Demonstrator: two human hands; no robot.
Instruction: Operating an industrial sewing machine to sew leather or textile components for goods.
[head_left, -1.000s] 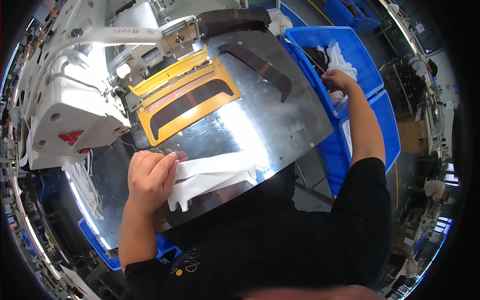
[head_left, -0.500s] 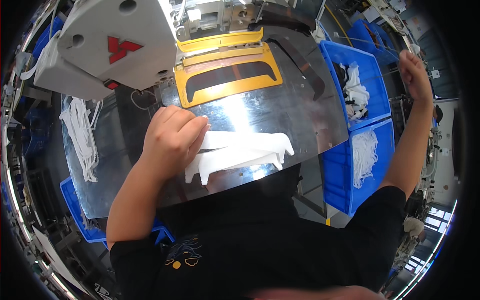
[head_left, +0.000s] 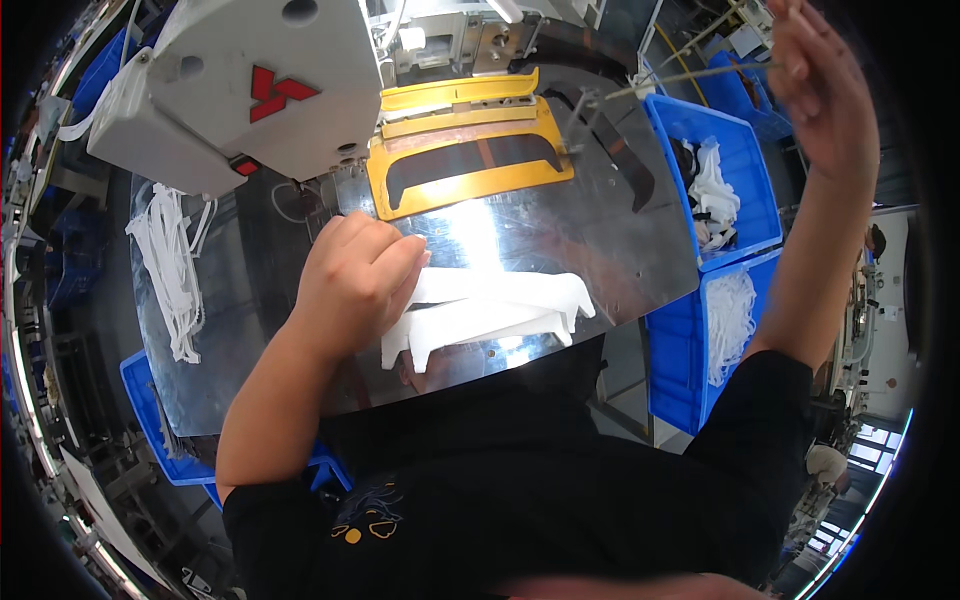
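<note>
My left hand (head_left: 358, 275) is closed, knuckles up, over the metal tabletop (head_left: 260, 330). Its thumb and fingers press together at the left end of several white, curved, collar-shaped fabric pieces (head_left: 500, 308); what lies between the fingertips is hidden. Up at the far right, my raised right hand (head_left: 822, 95) has its fingers around the end of a thin rod (head_left: 690, 76). That rod points left, and its blurred far end hangs near the yellow template plate (head_left: 480, 183). A dark collar-shaped area (head_left: 475, 162) shows within the plate.
A large grey-white sewing machine head (head_left: 240, 90) stands at the back left. White strips (head_left: 170, 270) hang together on the table's left side. Blue bins (head_left: 755, 190) with white and dark cloth stand off the right edge. A dark curved strip (head_left: 620, 160) lies right of the plate.
My right hand has risen, and the thin rod now reaches over the table toward the yellow plate. The left hand stays closed beside the white pieces; the whole view has shifted slightly.
</note>
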